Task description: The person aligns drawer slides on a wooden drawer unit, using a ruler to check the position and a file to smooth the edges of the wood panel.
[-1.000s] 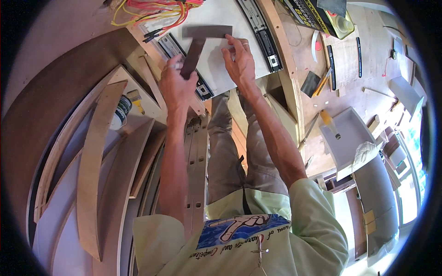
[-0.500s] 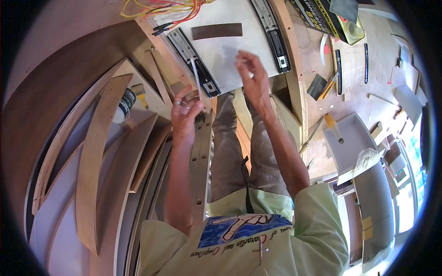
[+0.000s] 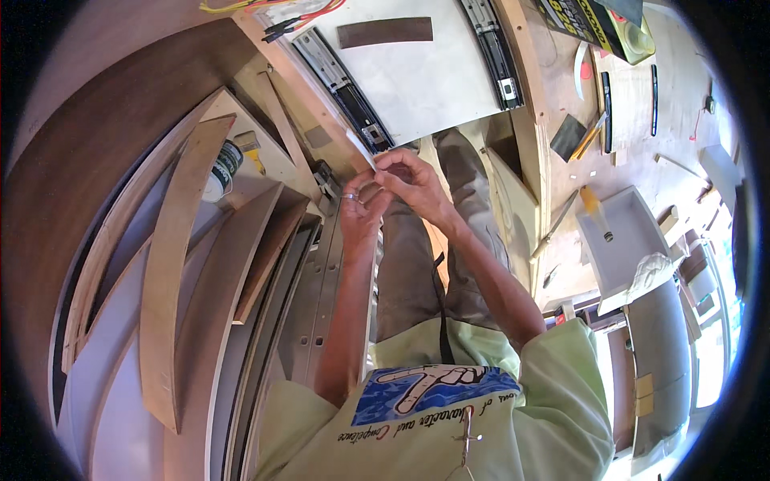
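A thin white strip (image 3: 360, 150) slants up and away from my two hands, which meet above my left knee. My left hand (image 3: 362, 210), with a ring on one finger, is closed on the strip's lower end. Thumb and fingers of my right hand (image 3: 415, 186) pinch at that same end, touching the left fingertips. Just beyond lies a white panel (image 3: 437, 80) with a black-and-metal drawer slide (image 3: 341, 88) along its left side and another drawer slide (image 3: 493, 60) along its right. On the panel rests a dark brown curved strip (image 3: 385, 33).
Curved wooden pieces (image 3: 172, 280) and boards stand at left, near a can (image 3: 220, 172) and a brush (image 3: 250, 151). To the right are a tin (image 3: 634, 36), dark sandpaper-like sheet (image 3: 568, 136), white tray (image 3: 622, 232) and yellow-handled brush (image 3: 595, 210). Red and yellow wires (image 3: 309, 18) lie at the far left.
My right hand has come down and left from over the panel, and its fingers now pinch at the white strip. My left hand has shifted right and lower with the strip.
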Tool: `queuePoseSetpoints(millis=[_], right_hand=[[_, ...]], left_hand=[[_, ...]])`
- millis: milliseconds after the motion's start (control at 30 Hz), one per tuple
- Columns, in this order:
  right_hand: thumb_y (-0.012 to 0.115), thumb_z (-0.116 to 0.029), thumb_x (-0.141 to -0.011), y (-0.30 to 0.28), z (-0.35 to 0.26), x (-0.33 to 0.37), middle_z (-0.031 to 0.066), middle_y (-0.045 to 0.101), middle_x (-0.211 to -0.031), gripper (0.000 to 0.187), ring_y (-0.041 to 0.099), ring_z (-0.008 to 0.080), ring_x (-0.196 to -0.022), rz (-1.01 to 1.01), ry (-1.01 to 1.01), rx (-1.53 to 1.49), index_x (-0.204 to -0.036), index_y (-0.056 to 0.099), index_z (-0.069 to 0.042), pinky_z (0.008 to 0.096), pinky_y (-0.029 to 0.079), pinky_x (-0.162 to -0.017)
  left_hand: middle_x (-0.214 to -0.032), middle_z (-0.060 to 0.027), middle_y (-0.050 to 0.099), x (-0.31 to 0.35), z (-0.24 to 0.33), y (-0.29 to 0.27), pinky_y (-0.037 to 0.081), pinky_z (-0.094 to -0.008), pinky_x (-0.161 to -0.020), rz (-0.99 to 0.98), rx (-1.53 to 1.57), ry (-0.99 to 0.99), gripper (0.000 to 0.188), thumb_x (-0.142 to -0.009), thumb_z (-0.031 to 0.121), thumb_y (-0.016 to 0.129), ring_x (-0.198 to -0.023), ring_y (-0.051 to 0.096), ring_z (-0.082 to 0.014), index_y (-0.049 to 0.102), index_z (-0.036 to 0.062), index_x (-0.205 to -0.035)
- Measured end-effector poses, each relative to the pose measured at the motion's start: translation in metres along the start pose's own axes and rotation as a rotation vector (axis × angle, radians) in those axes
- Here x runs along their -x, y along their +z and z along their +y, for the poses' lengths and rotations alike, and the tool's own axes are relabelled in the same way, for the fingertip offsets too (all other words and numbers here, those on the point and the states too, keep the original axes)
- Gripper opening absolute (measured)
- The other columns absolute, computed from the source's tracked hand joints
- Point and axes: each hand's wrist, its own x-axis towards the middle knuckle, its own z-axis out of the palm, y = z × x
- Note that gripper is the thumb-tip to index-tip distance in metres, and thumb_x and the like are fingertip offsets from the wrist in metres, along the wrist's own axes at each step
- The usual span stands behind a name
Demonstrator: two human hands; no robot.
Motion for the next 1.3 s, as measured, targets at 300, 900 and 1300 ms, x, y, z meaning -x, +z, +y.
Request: queuePoseSetpoints(millis=[300,900,1300], right_hand=[[0.069,-0.011,-0.093,0.024,-0.002,-0.011,0.0052,0.068,-0.101,0.019,0.064,0.0118,-0.093,0.121,-0.016,0.013,-0.109,0.064,-0.002,0.0269,0.051,-0.083],[0.073,-0.022,-0.089,0.022,0.008,-0.004,0.0150,0.068,-0.095,0.027,0.067,0.0260,-0.087,0.224,-0.143,0.411,-0.111,0.064,-0.007,0.0369,0.052,-0.078],[0.074,-0.016,-0.087,0.023,0.002,-0.014,0.0126,0.070,-0.101,0.027,0.067,0.0256,-0.090,0.239,-0.222,0.595,-0.111,0.067,-0.005,0.0362,0.053,-0.079]], left_hand=[[-0.122,-0.0102,0.062,-0.031,0.049,-0.012,0.047,-0.0291,-0.098,0.031,-0.339,0.052,0.037,-0.099,0.015,0.063,-0.110,0.060,-0.0151,0.053,0.0019,-0.132],[-0.119,-0.0110,0.065,-0.031,0.036,-0.039,0.049,-0.0313,-0.095,0.151,-0.349,0.111,0.032,-0.101,0.018,0.062,-0.110,0.062,-0.0169,0.057,-0.0003,-0.127],[-0.088,-0.0047,0.068,-0.079,0.066,-0.013,0.049,-0.0231,-0.074,0.224,-0.612,0.057,0.024,-0.090,0.021,0.076,-0.080,0.060,-0.0082,0.070,-0.0012,-0.099]])
